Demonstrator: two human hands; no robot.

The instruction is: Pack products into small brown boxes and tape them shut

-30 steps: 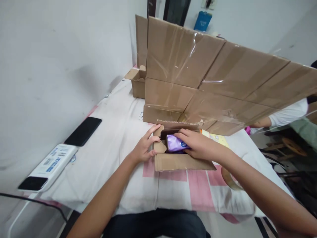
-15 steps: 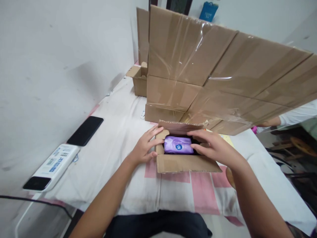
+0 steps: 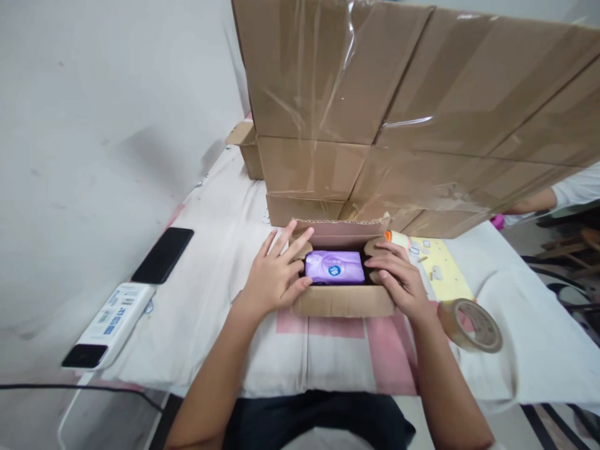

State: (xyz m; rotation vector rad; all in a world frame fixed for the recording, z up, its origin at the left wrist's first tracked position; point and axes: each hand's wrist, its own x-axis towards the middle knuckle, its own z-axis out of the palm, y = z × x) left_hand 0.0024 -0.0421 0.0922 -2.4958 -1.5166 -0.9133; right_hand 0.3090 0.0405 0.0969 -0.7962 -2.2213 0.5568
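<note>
A small cardboard box [image 3: 344, 302] stands with its top flaps raised on the cloth-covered table, right in front of me. Inside it lies a purple soft pack [image 3: 334, 267] with a round blue label. My left hand [image 3: 279, 272] rests at the box's left end, fingers spread over the left side flap. At the right end, my right hand [image 3: 403, 281] touches the right side flap [image 3: 374, 245] with its fingers stretched out. Neither hand grips the pack. The flaps partly hide the inside of the box.
Behind the box rises a tall stack of taped cartons [image 3: 314, 169]. A roll of tape [image 3: 471, 325] lies to the right, near a yellow sheet [image 3: 443, 269]. To the left are a black phone [image 3: 163, 255] and a white power strip [image 3: 110, 325]. Another person's arm [image 3: 534, 201] shows far right.
My right hand has drawn back from over the pack to the box's right end. My left hand has spread over the left flap. The view has shifted, showing the tape roll.
</note>
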